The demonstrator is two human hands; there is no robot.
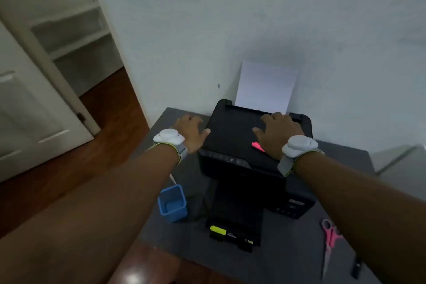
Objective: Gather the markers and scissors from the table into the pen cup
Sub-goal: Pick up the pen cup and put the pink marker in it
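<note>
One square blue plastic pen cup (173, 203) stands at nine o'clock of the black printer (249, 145), one pink-handled scissors (330, 237) at four, both hands' (190, 130) (279, 131) grips spread, empty, above one pink marker (257, 146).

so the surface is a dark grey table (272, 263) pushed up against a white wall, wood floor around it. sitting on it: a black printer (242, 145) taking up the middle and back, a blue pen cup (173, 204) just left of the printer's front, standing upright and looking empty, and pink-handled scissors (330, 241) lying flat near the right front, blades pointing toward the near edge. there's also a small dark thing (356, 267) just right of the scissor blades, too blurry to tell what it is
</note>
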